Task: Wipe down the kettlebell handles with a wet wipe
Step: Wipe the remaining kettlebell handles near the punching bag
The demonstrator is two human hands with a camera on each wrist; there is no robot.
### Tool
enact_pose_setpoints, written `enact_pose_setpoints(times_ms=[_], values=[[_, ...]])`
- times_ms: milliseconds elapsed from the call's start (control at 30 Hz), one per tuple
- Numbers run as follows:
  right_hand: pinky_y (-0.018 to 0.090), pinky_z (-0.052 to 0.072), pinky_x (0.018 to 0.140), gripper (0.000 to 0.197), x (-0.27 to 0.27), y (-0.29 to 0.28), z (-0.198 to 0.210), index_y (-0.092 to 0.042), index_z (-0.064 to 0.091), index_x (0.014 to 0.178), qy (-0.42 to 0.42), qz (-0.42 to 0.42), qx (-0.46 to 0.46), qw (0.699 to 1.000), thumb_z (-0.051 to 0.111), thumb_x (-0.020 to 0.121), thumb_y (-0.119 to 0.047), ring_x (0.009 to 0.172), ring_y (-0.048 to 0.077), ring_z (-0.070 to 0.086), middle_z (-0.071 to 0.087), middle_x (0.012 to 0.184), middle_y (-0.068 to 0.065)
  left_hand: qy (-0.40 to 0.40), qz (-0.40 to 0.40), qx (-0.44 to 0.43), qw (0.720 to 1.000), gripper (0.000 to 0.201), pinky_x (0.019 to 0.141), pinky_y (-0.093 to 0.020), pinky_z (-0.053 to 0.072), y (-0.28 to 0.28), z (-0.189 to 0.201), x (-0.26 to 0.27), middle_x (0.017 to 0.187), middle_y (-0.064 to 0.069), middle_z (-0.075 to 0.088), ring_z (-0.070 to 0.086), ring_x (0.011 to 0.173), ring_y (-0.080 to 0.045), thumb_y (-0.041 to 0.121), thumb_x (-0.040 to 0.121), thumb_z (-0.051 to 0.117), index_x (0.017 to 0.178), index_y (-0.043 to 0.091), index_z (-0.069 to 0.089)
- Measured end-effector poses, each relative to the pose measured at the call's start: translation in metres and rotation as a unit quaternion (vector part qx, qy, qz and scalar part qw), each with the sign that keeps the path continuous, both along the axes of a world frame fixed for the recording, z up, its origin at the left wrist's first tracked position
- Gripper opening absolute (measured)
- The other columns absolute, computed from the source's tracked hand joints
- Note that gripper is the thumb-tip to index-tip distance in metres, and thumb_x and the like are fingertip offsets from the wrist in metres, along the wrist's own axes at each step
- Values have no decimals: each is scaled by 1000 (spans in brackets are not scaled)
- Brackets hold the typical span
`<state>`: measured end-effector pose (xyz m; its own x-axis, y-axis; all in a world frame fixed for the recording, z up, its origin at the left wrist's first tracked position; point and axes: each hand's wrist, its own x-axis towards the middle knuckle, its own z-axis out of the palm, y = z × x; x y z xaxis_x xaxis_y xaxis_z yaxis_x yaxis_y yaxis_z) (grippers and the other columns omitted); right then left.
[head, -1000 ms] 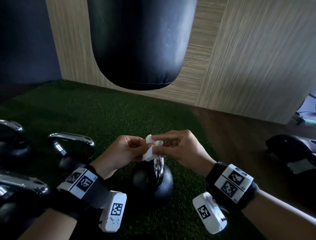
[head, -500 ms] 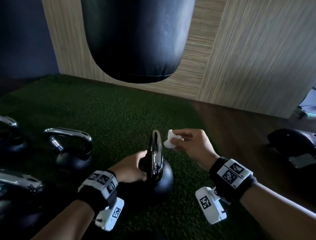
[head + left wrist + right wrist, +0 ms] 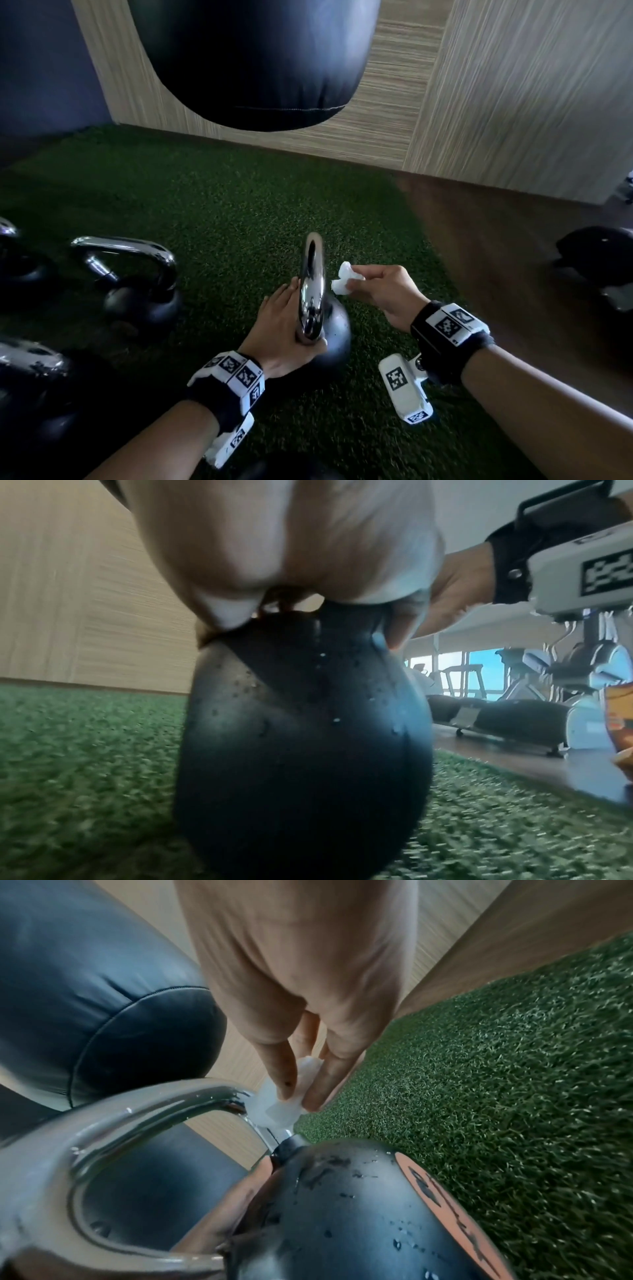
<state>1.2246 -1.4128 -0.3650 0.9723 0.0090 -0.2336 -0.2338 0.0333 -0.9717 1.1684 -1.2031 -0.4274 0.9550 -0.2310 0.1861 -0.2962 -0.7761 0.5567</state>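
Note:
A black kettlebell (image 3: 337, 342) with a chrome handle (image 3: 311, 284) stands on green turf at the centre, its ball dotted with water drops (image 3: 301, 737). My left hand (image 3: 282, 318) grips it at the foot of the handle, palm on the left side, thumb at the near base. My right hand (image 3: 352, 282) pinches a crumpled white wet wipe (image 3: 342, 283) just right of the handle. In the right wrist view the wipe (image 3: 281, 1107) sits against the far leg of the handle (image 3: 137, 1118), held between thumb and fingers.
Three more chrome-handled kettlebells stand at the left (image 3: 137, 277), (image 3: 17, 260), (image 3: 30, 363). A black punching bag (image 3: 253, 61) hangs over the turf ahead. Wood-panelled walls (image 3: 513, 102) stand behind; dark wood floor and a black machine (image 3: 603, 260) lie right.
A second ago both hands held the wipe above the handle. My left hand has dropped onto the kettlebell and grips it; my right hand keeps the wipe alone beside the handle.

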Motion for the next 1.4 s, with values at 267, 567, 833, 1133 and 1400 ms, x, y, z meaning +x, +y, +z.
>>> enact_pose_setpoints(times_ms=[267, 567, 833, 1133, 1400], values=[[25, 65, 73, 33, 10, 25, -10, 2, 73, 116, -38, -11, -19, 999, 81, 83, 3, 81, 20, 76, 78, 99, 14, 105, -66, -115, 986, 94, 115, -17, 31, 31, 23, 2, 143, 22, 46, 42, 133, 12, 39, 65, 97, 124, 64, 29], [34, 65, 82, 19, 27, 36, -16, -16, 82, 100, -112, -33, -204, 972, 88, 81, -15, 78, 12, 75, 80, 88, -1, 74, -44, -92, 992, 92, 124, -32, 32, 25, 27, -4, 141, 24, 46, 41, 142, -4, 46, 58, 100, 116, 65, 30], [12, 52, 53, 19, 34, 27, -5, -13, 81, 106, -163, 2, -246, 955, 80, 88, -6, 68, 8, 73, 80, 93, 5, 67, -45, -80, 993, 90, 119, -23, 30, 23, 31, -7, 127, 35, 37, 40, 138, -3, 41, 61, 99, 111, 62, 28], [5, 51, 75, 21, 5, 26, 20, -7, 81, 106, -490, -3, -378, 785, 77, 87, 1, 79, 7, 67, 76, 100, 2, 82, -68, -54, 993, 97, 120, -17, 27, 28, 26, -1, 131, 41, 33, 35, 136, 5, 54, 58, 97, 122, 62, 25], [11, 54, 77, 23, -4, 24, 39, -9, 81, 107, -517, 52, -395, 758, 79, 86, -1, 79, 7, 66, 75, 99, 3, 87, -95, 68, 989, 119, 124, -28, -2, 29, 35, 1, 136, 39, 18, 10, 135, 15, 80, 59, 81, 150, 52, 9]])
